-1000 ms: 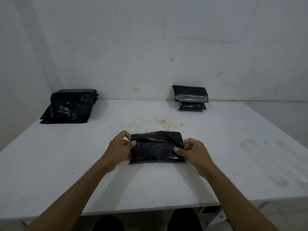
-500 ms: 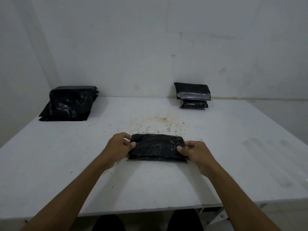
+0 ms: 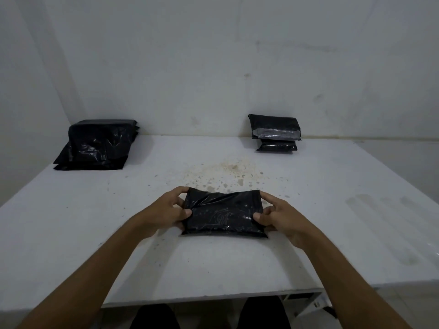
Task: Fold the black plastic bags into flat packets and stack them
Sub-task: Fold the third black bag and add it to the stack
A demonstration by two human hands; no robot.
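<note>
A folded black plastic bag [image 3: 224, 213] lies as a rectangular packet in the middle of the white table [image 3: 71, 233]. My left hand [image 3: 166, 210] grips its left end, thumb on top and fingers curled round the far corner. My right hand [image 3: 278, 216] grips its right end the same way. A stack of folded black packets [image 3: 275, 132] stands at the back right against the wall. A pile of unfolded black bags [image 3: 99, 143] lies at the back left.
Brownish stains and specks [image 3: 228, 172] mark the table beyond the packet. White walls close off the back and left. The table's front edge [image 3: 213, 299] runs just above my knees, with a metal leg frame [image 3: 306, 302] under the right.
The packet has been turned or folded once more and now shows a taller face. Both hands shifted their grip from the near edge to the packet's two ends.
</note>
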